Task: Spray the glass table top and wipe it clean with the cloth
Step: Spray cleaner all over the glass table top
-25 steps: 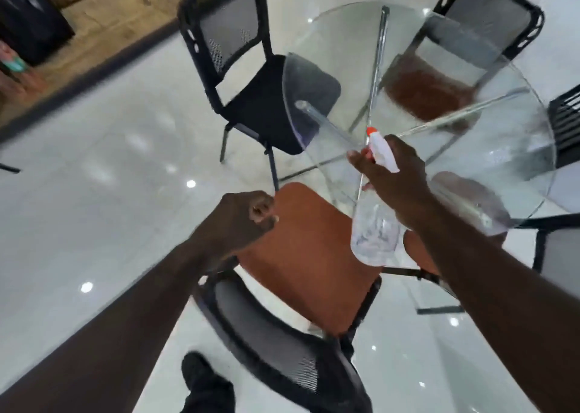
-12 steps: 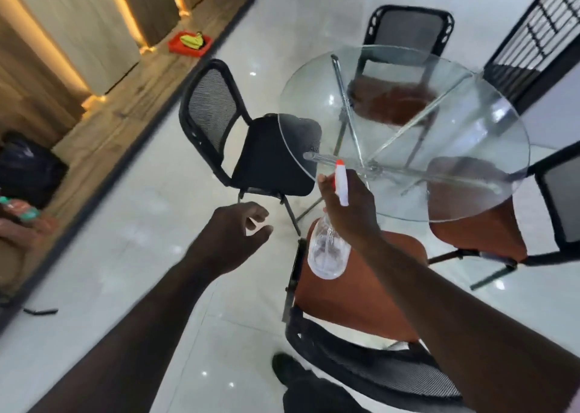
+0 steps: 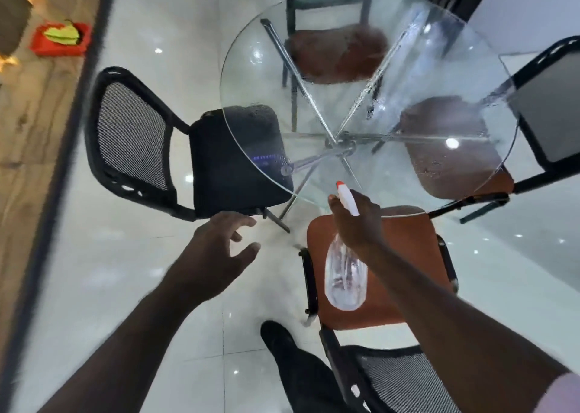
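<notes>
Presently, head view, looking steeply down. Round glass table top (image 3: 251,67) fills the frame from 12 to 2 o'clock, on crossed metal legs. Wet streaks and droplets show on its 2 to 4 o'clock sector; the 9 o'clock side looks drier. Right hand (image 3: 357,221) is at the table's 6 o'clock rim, fingers wrapped round the neck of a spray bottle (image 3: 345,280). One fingertip sits forward by the trigger; whether it presses, cannot tell. The white head with its red nozzle (image 3: 340,186) sticks out above the knuckles toward 11 o'clock, over the glass edge. The clear body hangs below the palm toward 6 o'clock, above an orange chair seat (image 3: 408,255). Left hand (image 3: 213,249) is at 9 o'clock of the right hand, apart from it, fingers spread and relaxed, grasping nothing. It hangs above the white tiled floor, just short of a black mesh chair (image 3: 135,136). Red tray (image 3: 59,39) at the frame's 10 o'clock, on a wooden step, holds something yellow-green (image 3: 61,32); too small to tell if it is the cloth. Dark shoe (image 3: 276,334) at 6 o'clock.
</notes>
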Tool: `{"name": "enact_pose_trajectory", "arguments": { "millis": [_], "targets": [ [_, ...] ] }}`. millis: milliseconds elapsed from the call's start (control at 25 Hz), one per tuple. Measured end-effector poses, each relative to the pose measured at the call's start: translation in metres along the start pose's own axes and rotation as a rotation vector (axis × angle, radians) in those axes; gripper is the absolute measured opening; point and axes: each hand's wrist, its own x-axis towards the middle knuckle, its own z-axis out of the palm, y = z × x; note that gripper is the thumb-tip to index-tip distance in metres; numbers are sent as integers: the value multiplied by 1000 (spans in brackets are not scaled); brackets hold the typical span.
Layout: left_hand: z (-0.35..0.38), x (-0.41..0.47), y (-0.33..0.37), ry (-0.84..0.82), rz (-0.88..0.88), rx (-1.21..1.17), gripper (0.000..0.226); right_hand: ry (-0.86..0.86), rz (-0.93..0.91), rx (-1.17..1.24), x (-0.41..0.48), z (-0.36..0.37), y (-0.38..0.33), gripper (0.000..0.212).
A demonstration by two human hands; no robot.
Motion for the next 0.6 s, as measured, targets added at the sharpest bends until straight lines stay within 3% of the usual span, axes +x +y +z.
{"name": "enact_pose_trajectory", "arguments": {
  "millis": [200, 600],
  "targets": [
    [-42, 42, -28, -107, 60, 16, 35, 39, 91, -28, 12, 17, -40, 30],
    [-171, 157, -90, -266, 262, 52, 38, 340, 178, -31, 12, 39, -173, 32]
  ]
}}
